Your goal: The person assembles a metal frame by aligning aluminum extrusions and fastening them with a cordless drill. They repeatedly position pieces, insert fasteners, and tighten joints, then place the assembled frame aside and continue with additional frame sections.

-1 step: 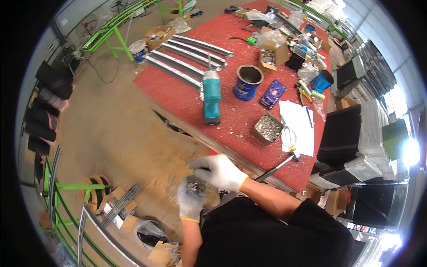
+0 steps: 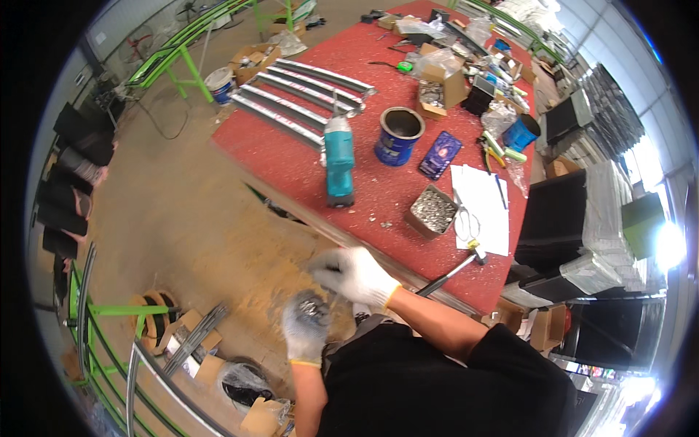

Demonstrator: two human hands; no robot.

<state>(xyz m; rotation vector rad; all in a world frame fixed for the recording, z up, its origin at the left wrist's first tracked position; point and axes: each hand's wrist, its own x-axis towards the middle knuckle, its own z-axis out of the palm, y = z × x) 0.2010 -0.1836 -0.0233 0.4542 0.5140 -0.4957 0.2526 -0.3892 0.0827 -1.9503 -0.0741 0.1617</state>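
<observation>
My left hand (image 2: 304, 329), in a white glove with a grey palm, is cupped upward low in front of my body. In its palm lies a clump of small shiny metal pieces (image 2: 312, 312), too small to name. My right hand (image 2: 355, 275), gloved too, hovers just above and to the right of it. Its fingers are curled together and a little blurred, so what they hold is hidden. Nearest on the red table are a hammer (image 2: 455, 272) and an open box of small metal parts (image 2: 434, 212).
On the red table (image 2: 291, 171) stand a teal cordless drill (image 2: 339, 164), a blue can (image 2: 399, 138), a phone (image 2: 440, 155) and paper with scissors (image 2: 467, 225). Metal profiles (image 2: 280, 116) lie farther off. A green frame (image 2: 109, 309) and cartons are at lower left.
My right hand has lifted slightly away from my left palm, leaving a wider gap. The view has shifted a little, moving the table items slightly left.
</observation>
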